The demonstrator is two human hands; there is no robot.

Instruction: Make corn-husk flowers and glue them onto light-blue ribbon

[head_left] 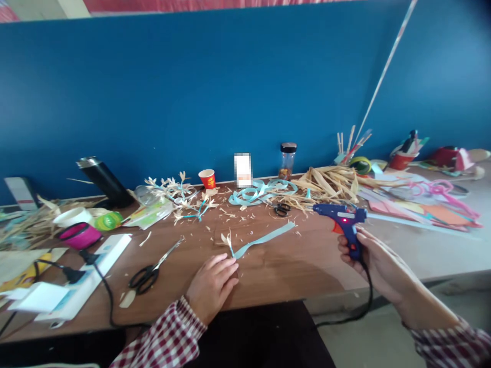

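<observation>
Wrapped in my right hand (pixel 360 250) is the handle of a blue hot glue gun (pixel 341 214) with an orange trigger and a lit red light. Its nozzle points left above the table. At the table's front my left hand (pixel 215 283) is closed, fingertips at the stem of a small pale husk flower (pixel 227 240). The lower stem is hidden by the fingers. A light blue ribbon strip (pixel 264 238) runs from those fingertips toward the back right. More husk flowers on blue stems (pixel 199 210) lie behind, toward the left.
Scissors (pixel 144 277) lie left of my left hand, near a white power strip (pixel 95 271) with cords. Coiled blue ribbon (pixel 264 193), small black scissors (pixel 282 209), dried husks (pixel 326 184), a red paper cup (pixel 207 179) and a jar (pixel 287 161) line the back. Coloured papers (pixel 418 204) lie right.
</observation>
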